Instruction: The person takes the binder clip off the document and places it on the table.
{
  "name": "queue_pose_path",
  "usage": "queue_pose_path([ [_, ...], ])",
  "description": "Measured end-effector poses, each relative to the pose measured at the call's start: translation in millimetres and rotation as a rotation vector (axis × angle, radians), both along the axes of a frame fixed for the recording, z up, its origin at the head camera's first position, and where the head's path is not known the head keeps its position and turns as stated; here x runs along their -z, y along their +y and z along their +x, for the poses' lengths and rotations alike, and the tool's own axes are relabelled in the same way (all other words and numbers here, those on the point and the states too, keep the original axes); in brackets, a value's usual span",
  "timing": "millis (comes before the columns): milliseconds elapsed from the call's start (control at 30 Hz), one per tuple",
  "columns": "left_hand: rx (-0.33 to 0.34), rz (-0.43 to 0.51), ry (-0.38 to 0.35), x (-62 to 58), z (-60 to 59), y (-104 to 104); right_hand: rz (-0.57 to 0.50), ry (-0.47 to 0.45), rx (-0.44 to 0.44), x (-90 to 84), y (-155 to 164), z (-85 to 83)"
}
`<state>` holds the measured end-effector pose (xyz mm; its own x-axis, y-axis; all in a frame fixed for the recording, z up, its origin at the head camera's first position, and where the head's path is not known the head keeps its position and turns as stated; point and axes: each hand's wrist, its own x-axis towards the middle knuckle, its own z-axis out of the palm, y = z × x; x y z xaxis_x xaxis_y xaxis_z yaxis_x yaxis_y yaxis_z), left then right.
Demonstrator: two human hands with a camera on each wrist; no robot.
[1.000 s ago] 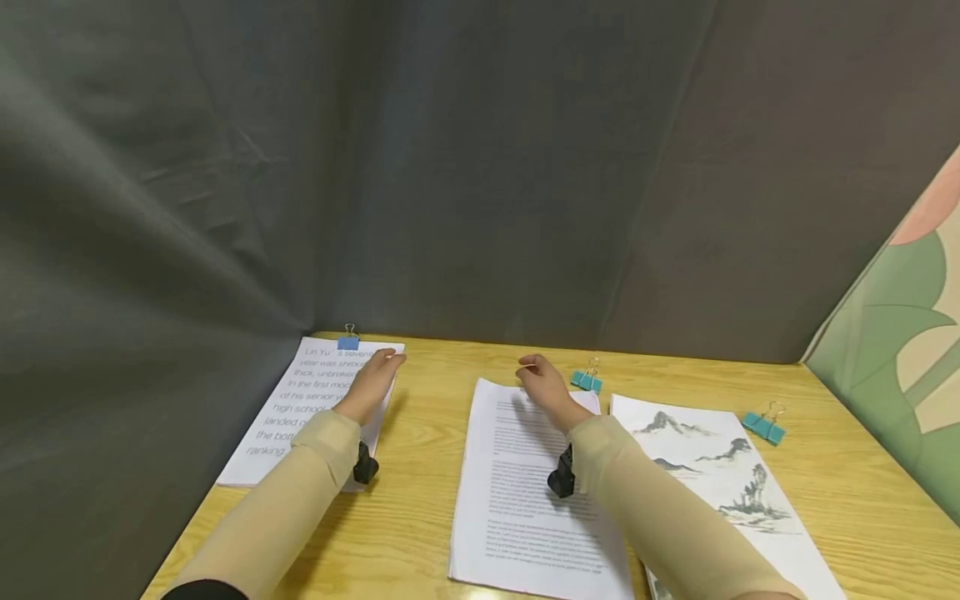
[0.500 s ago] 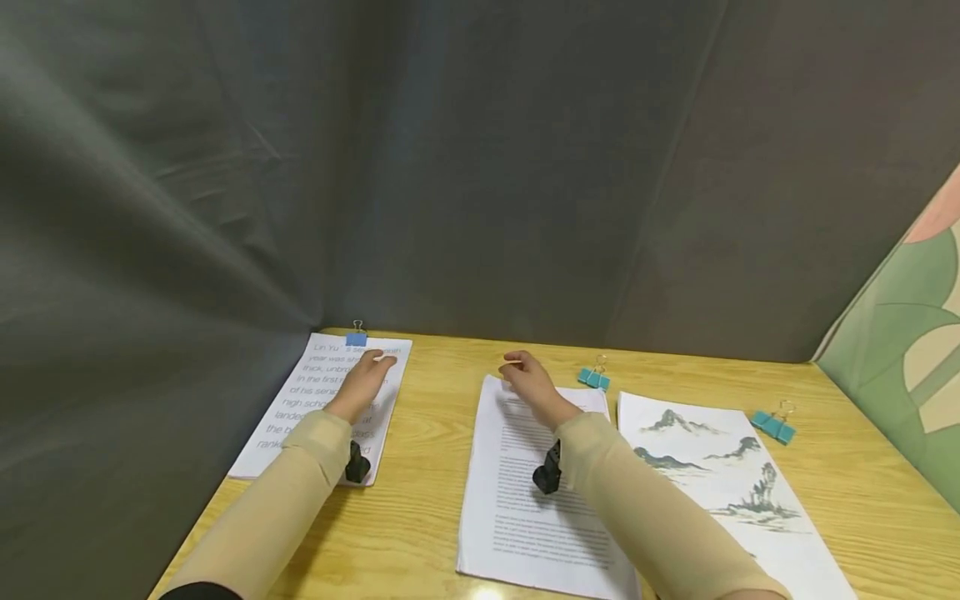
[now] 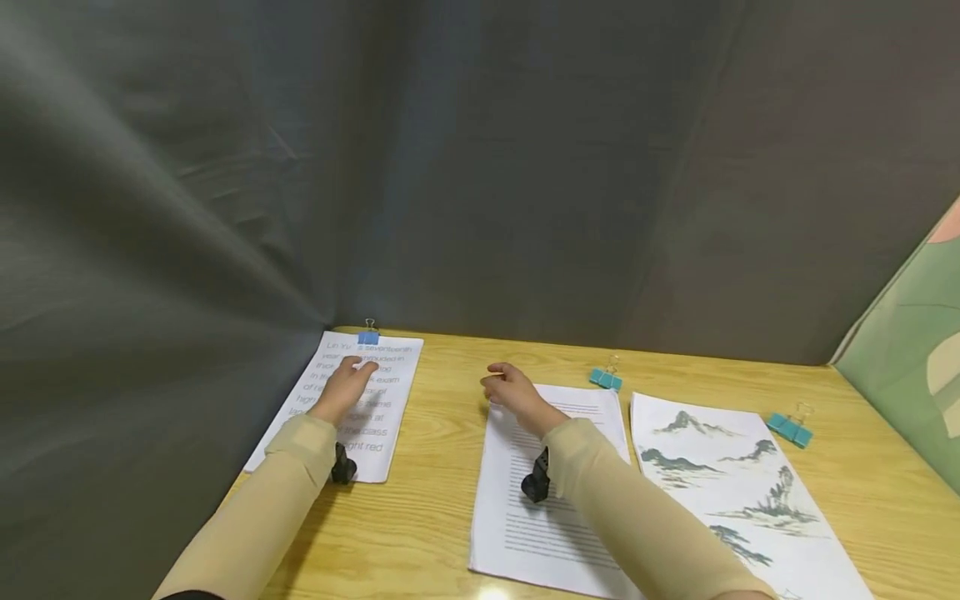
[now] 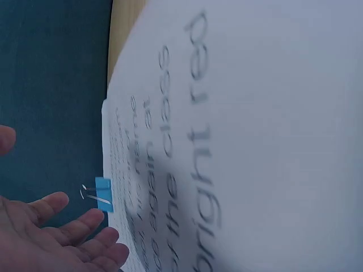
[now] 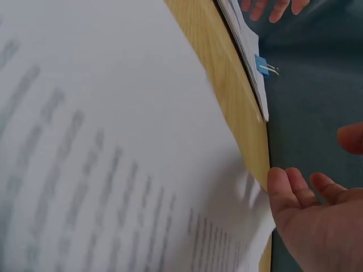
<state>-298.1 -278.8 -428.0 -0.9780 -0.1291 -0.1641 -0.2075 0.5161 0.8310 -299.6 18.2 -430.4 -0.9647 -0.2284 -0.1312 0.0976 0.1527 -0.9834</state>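
Observation:
My left hand (image 3: pixel 347 390) is over a paper stack with large print (image 3: pixel 372 446), which a blue binder clip (image 3: pixel 368 337) grips at its far edge. In the left wrist view the fingers (image 4: pixel 85 229) are spread loosely and hold nothing. Over the top left corner of a densely printed paper stack (image 3: pixel 540 542) is my right hand (image 3: pixel 517 398). Its fingers (image 5: pixel 282 190) are relaxed in the right wrist view, with the thumb apart and nothing between them. A teal binder clip (image 3: pixel 606 378) lies on the table just beyond that stack.
To the right lies a paper stack topped by an ink landscape (image 3: pixel 705 467), with another teal binder clip (image 3: pixel 791 430) beside its top right corner. Dark cloth (image 3: pixel 510 183) hangs behind and left of the wooden table (image 3: pixel 427 500). A floral panel (image 3: pixel 915 325) stands at right.
Both hands have shifted left. The left hand has moved from the large-print stack's right edge over its middle; the right hand has moved to the middle stack's left corner. The head view has turned slightly left.

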Motion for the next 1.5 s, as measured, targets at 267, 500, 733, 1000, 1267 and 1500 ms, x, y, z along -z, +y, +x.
queue_pose_path([
  [267,-0.044,-0.042,-0.017,3.6,7.6,-19.1,0.024,-0.051,-0.064,0.3,-19.5,2.0],
  [500,-0.083,-0.062,-0.043,2.6,15.5,-38.2,0.006,-0.099,-0.085,1.4,-40.1,6.1],
  [733,-0.141,-0.072,-0.068,-0.6,23.4,-55.7,0.025,-0.117,-0.1,2.3,-52.8,7.2],
  [1000,-0.165,-0.051,-0.056,-3.6,29.4,-70.2,0.004,-0.126,-0.115,5.2,-62.0,5.7],
  [1267,-0.172,-0.014,-0.095,-4.8,27.1,-73.5,-0.099,-0.173,-0.151,7.8,-72.5,6.6],
  [1500,-0.166,0.001,-0.109,-6.9,27.1,-75.0,-0.173,-0.223,-0.149,6.9,-82.0,8.0],
])
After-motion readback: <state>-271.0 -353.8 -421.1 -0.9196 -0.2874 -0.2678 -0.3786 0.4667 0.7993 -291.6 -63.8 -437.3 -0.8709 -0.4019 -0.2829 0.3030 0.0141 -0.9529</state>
